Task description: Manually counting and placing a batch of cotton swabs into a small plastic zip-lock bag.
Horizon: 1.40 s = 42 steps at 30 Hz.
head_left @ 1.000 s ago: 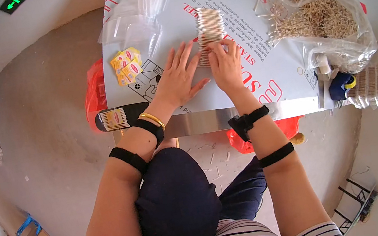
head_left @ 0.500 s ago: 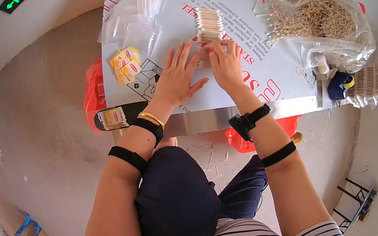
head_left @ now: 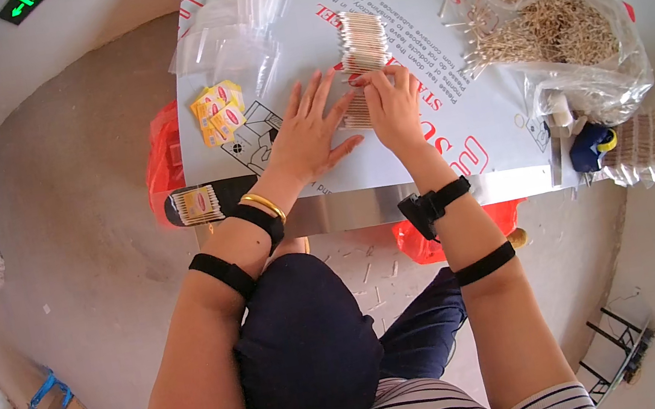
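Lying in a ribbed, ladder-like row, slim cotton swabs (head_left: 363, 38) show pale sticks and soft white tips against the smooth grey film of the tabletop (head_left: 496, 124). Thin, glossy clear plastic sleeves (head_left: 241, 24) overlap beyond the left hand (head_left: 307, 134), and at the far right a crumpled transparent bag (head_left: 632, 80) holds a tangle of loose swabs (head_left: 568, 34). Small, flat yellow cards (head_left: 221, 114) overlap near the left edge; a dark, rounded pad (head_left: 234, 192) carries a neat side-by-side set of swabs with a yellow card (head_left: 195, 205).

The row runs away from the person, its nearer end between the two hands and the rest just beyond them. The left hand is palm down at its left side, fingers apart and thumb spread wide, fingertips close to the sticks — contact cannot be told. The right hand (head_left: 396, 115) bends over the row, fingers close together and curled down onto it; whether they pinch any swabs is hidden.

Large red lettering and smaller black lines of print cross the film — with boxed black drawings besides. The yellow cards bear a red label, its lettering too small to make out.
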Tool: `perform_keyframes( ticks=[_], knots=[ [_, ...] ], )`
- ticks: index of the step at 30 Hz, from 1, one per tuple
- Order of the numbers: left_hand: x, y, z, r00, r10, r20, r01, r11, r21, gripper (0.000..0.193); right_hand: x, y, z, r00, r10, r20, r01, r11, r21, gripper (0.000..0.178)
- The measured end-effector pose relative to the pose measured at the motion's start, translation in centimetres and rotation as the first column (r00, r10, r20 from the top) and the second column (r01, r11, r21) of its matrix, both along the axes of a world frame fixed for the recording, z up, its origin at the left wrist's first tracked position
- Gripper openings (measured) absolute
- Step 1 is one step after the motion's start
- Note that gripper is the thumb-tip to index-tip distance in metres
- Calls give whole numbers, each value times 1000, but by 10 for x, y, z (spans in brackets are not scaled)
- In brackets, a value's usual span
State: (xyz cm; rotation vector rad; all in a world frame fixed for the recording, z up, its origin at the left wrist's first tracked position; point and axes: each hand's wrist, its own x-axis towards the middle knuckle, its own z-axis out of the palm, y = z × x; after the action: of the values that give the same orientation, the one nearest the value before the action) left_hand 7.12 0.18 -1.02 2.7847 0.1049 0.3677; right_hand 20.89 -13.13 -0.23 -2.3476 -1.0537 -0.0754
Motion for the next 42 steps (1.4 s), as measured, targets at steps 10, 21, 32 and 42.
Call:
perform_keyframes(
  ticks=[10, 21, 32, 42],
  knots=[
    [-3, 1, 2, 1000, 8, 2, -8, 1000, 19, 71, -10, -23, 6, 993, -74, -88, 86, 985, 149, 24],
    [-2, 0, 4, 999, -17, 39, 17, 1000, 6, 67, -45, -41, -4, 1000, -26, -4, 26, 995, -99, 62],
    [-10, -7, -9, 995, 103, 14, -104, 989, 107, 95, -50, -49, -6, 998, 9, 61, 3, 978, -207, 75],
    [-3, -19, -5, 998, 55, -44, -51, 995, 88, 104, -54, -38, -14, 992, 37, 124, -2, 964, -267, 82]
  ],
)
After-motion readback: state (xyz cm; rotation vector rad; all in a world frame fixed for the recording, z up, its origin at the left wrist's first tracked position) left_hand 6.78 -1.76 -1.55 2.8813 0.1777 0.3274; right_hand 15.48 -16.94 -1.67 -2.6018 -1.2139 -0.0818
